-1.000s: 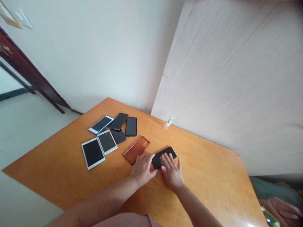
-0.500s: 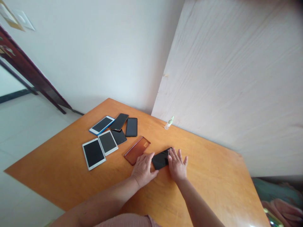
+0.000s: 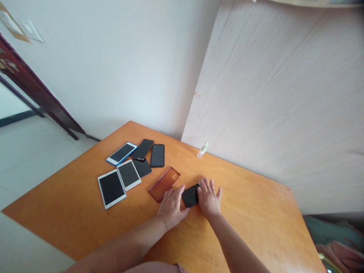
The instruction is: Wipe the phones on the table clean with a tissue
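Note:
A black smartphone (image 3: 190, 196) lies on the wooden table between my hands, tilted slightly up to the right. Over its right part my right hand (image 3: 209, 200) lies flat with fingers spread, hiding that end. Something small and pale shows at the fingertips, too little of it to name. My left hand (image 3: 171, 207) is at the phone's left edge, thumb and index finger apart around its corners; whether they press on it I cannot tell. Just beyond the left hand lies a clear brown phone case (image 3: 164, 184), its near corner partly behind the fingers.
Several devices lie at the left: a white tablet (image 3: 112, 189), a smaller white one (image 3: 129, 174), a blue-edged phone (image 3: 122, 152) and dark phones (image 3: 157, 155). A small bottle with a green top (image 3: 202, 150) stands by the board (image 3: 256, 106) along the table's (image 3: 256, 227) back edge.
My right hand has slid a little to the left over the phone, covering more of its screen. My left hand stays at the phone's left edge. The view has shifted slightly.

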`<control>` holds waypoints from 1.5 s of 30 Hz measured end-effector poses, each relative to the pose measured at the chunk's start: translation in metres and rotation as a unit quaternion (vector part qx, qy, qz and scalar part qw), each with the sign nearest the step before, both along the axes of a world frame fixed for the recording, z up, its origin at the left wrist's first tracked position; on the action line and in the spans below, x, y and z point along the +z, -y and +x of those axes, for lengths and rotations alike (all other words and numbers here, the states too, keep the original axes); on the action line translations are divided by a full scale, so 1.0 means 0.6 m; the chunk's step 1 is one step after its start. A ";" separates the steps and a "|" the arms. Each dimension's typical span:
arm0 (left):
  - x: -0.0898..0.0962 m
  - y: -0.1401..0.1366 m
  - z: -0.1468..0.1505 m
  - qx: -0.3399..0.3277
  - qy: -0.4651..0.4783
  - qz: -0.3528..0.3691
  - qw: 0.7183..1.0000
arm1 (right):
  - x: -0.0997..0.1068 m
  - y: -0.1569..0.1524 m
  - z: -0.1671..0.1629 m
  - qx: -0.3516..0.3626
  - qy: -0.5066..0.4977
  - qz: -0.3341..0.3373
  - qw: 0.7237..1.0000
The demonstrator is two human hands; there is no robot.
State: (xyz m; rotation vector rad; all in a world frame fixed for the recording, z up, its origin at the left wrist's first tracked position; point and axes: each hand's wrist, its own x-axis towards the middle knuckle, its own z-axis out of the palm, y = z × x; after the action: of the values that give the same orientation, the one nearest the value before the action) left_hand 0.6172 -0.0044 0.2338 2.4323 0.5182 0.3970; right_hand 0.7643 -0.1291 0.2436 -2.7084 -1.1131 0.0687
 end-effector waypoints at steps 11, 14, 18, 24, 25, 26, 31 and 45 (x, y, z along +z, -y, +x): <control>0.004 -0.001 0.000 -0.009 -0.005 0.032 0.999 | 0.001 0.018 0.005 -0.032 0.004 -0.013 0.999; 0.006 -0.002 -0.001 -0.009 -0.011 0.041 0.999 | 0.002 0.025 -0.035 0.081 -0.002 0.000 0.997; 0.005 -0.003 -0.001 -0.014 -0.010 0.053 0.998 | -0.002 0.041 -0.065 0.184 -0.014 0.009 0.983; 0.010 -0.003 0.001 -0.015 0.003 0.083 0.996 | -0.011 0.062 -0.017 -0.052 0.018 -0.013 0.998; 0.011 -0.003 0.001 -0.014 0.002 0.086 0.996 | -0.012 0.064 -0.027 -0.036 0.018 -0.008 0.999; 0.011 -0.003 0.001 -0.013 0.001 0.088 0.996 | -0.012 0.067 -0.043 0.003 0.016 0.000 1.000; 0.011 -0.004 0.001 -0.013 -0.002 0.098 0.995 | -0.009 0.078 -0.091 0.156 -0.006 0.027 0.987; 0.009 -0.006 0.002 -0.020 -0.006 0.102 0.995 | -0.002 0.067 -0.062 0.114 -0.015 0.008 0.993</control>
State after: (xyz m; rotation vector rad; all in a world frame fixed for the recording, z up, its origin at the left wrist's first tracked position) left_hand 0.6183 -0.0010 0.2392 2.6383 0.4533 0.4364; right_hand 0.7272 -0.1695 0.2421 -2.5460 -1.4038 0.1354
